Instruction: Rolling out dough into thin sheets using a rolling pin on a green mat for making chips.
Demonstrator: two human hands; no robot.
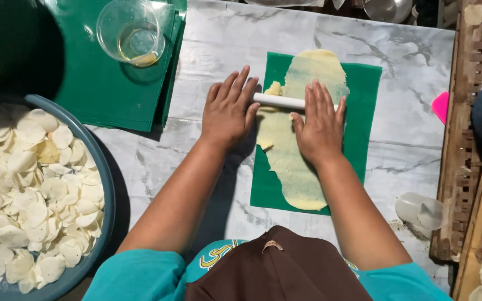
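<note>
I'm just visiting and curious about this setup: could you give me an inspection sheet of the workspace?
Surface: grey marbled table, bare patches between the mats.
Job's things: white roller lying across a long, thin sheet of pale dough on a green mat.
Clutter: stack of green mats with a clear cup on top; big bowl heaped with pale round discs; pink scraper; more discs on wooden racks at right.
Hands: left hand and right hand flat on the roller, palms down.
Cables: nothing seen.
Surroundings: dim; metal bowl at the far edge.
</note>
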